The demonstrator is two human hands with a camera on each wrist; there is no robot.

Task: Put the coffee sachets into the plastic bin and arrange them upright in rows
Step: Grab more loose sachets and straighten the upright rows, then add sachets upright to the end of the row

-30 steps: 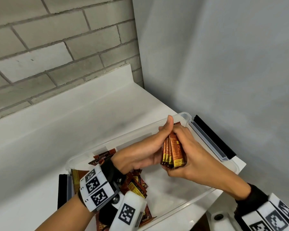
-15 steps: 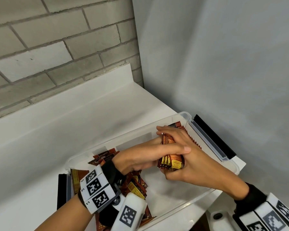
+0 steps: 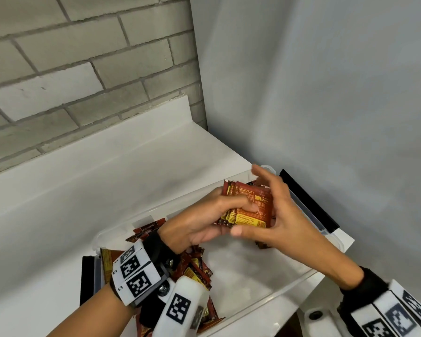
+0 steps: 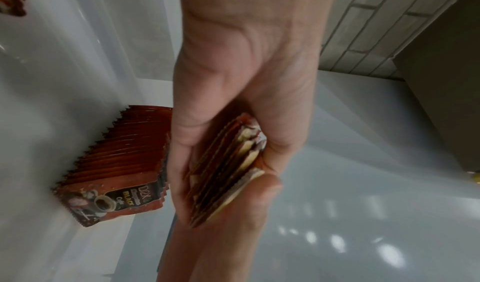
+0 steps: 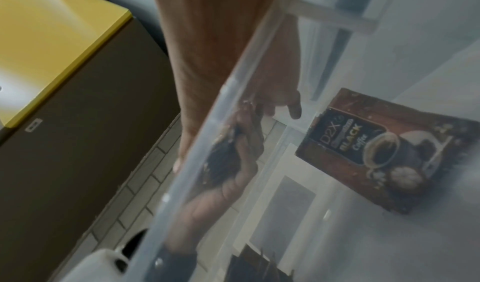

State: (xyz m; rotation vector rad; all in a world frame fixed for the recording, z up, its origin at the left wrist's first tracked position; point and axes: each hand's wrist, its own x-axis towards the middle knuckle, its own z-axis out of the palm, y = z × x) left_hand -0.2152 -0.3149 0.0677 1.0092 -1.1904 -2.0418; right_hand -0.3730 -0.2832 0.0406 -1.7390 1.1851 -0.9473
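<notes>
Coffee sachets, a small stack of red-brown foil packets with yellow print (image 3: 247, 207), sit at centre right of the head view, above the clear plastic bin (image 3: 258, 276). The left hand (image 3: 202, 222) grips the stack from the left side of the frame, fingers curled across its face; the right hand (image 3: 275, 215) cups its right side with fingers spread and fairly straight, thumb under the lower edge. Loose sachets (image 3: 195, 271) lie heaped at the bin's lower left.

In the left wrist view the stack (image 4: 223, 171) is fanned between thumb and fingers (image 4: 179, 173), its edges uneven. Left of it in the frame, a row of upright sachets (image 4: 116, 163) leans against the bin wall.

Through the bin wall in the right wrist view, one upright sachet (image 5: 384, 152) shows at centre right; the right hand's fingers (image 5: 293, 109) look loose, holding nothing firmly.

The risk, I judge, is that the fanned packets slip or splay as they go down, or knock the leaning row over, since only one hand truly clamps them.
</notes>
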